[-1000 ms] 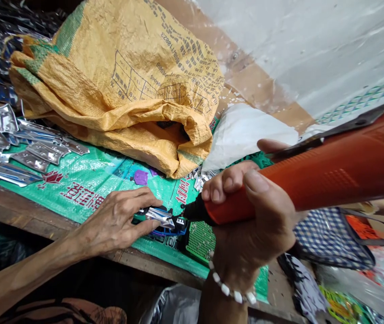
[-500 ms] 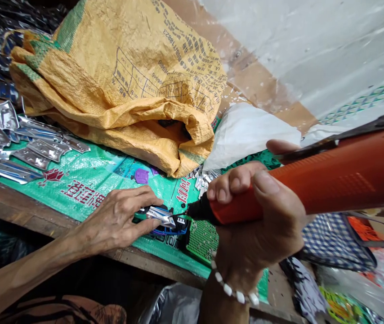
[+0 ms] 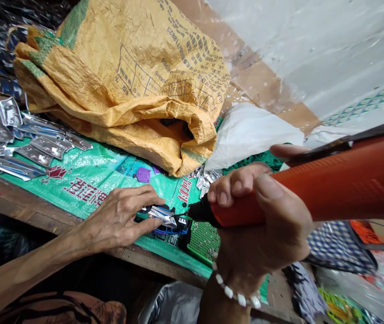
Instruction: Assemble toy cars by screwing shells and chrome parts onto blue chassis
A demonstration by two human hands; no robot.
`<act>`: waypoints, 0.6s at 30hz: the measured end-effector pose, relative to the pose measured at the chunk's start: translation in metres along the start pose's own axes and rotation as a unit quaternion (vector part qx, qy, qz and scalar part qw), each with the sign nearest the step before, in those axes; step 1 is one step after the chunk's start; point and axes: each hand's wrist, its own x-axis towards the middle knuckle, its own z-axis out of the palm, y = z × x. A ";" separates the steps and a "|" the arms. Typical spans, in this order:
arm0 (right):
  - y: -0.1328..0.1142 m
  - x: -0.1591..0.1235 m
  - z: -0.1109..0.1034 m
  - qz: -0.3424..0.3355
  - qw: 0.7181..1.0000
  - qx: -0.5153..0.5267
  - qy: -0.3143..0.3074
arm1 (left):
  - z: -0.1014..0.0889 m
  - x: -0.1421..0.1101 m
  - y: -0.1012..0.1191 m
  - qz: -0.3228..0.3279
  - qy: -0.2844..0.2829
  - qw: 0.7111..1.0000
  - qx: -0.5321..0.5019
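- Orange-red power driver (image 3: 340, 175), head view: right hand (image 3: 269, 216) wrapped tight round its front end, dark nose (image 3: 200, 211) aimed at the work.
- Small black-and-blue assembly (image 3: 175, 230) sits on the green sheet (image 3: 94, 168), left of the nose. Silver panel (image 3: 163, 215) already on top of it.
- Progress, my read: mid-fastening — bit tip at the panel's right end; can't tell if a screw is seated. Loose silver panels (image 3: 20, 168) far left, unattached.
- Left hand (image 3: 121, 220): thumb and forefinger parted just enough to straddle the assembly's left end, gripping it. Other fingertips hidden.
- Green tray (image 3: 198, 255), small metal bits inside, just beside the assembly.
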 end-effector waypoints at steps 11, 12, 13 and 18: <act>-0.003 -0.002 0.000 0.013 0.999 0.041 0.016 | 0.001 0.000 -0.001 0.005 -0.002 1.000 0.000; -0.003 -0.002 0.000 0.014 0.999 0.044 0.014 | 0.001 0.000 0.000 0.005 -0.004 1.000 0.001; -0.002 -0.002 -0.001 0.012 0.999 0.046 0.012 | 0.001 0.000 0.000 0.004 -0.005 1.000 0.002; -0.001 -0.001 0.000 -0.005 0.999 0.053 0.011 | 0.001 0.001 0.000 -0.001 -0.005 1.000 -0.003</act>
